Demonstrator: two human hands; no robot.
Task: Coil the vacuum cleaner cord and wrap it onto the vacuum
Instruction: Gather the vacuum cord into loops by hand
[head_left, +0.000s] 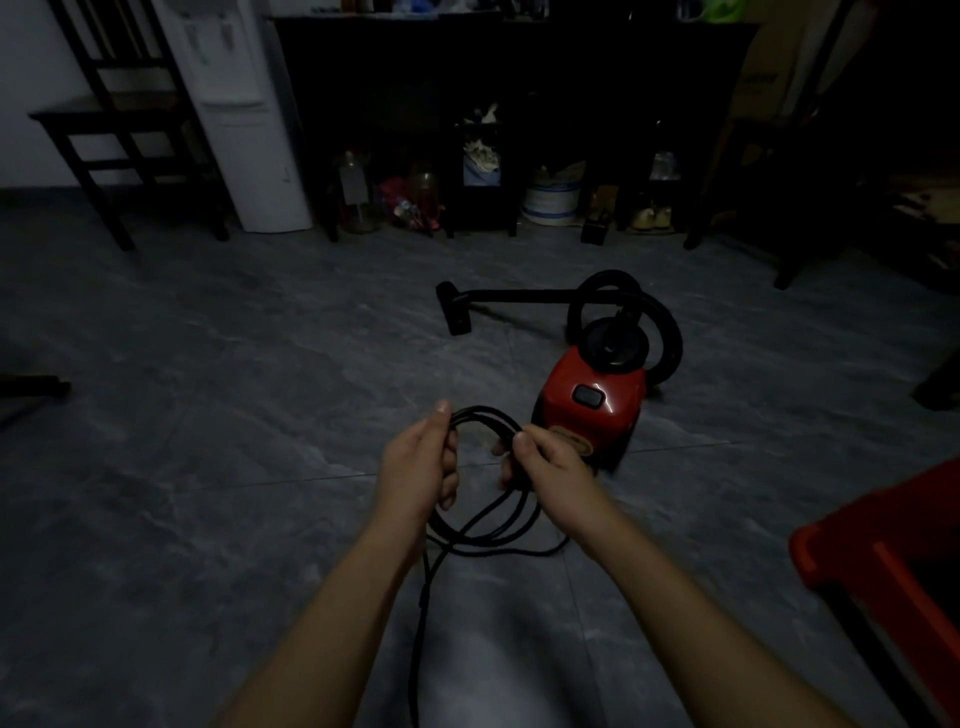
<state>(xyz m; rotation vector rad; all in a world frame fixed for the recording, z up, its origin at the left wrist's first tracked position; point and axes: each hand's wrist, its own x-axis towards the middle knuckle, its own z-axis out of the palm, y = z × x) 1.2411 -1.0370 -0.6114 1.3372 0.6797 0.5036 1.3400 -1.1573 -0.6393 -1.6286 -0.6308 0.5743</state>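
A red canister vacuum (592, 402) stands on the grey tiled floor, right of centre, with a black hose (660, 322) looped behind it and a black wand and floor nozzle (457, 309) stretching left. In front of it a black cord (485, 525) is gathered into several loops held above the floor. My left hand (421, 465) grips the left side of the loops. My right hand (545, 462) grips their right side, close to the vacuum's front. A loose tail of cord hangs down from the loops toward the bottom edge.
A dark chair (124, 130) and a white water dispenser (239, 114) stand at the back left. A dark cabinet (509, 78) with jars and clutter beneath spans the back. A red plastic stool (883, 582) sits at the right edge.
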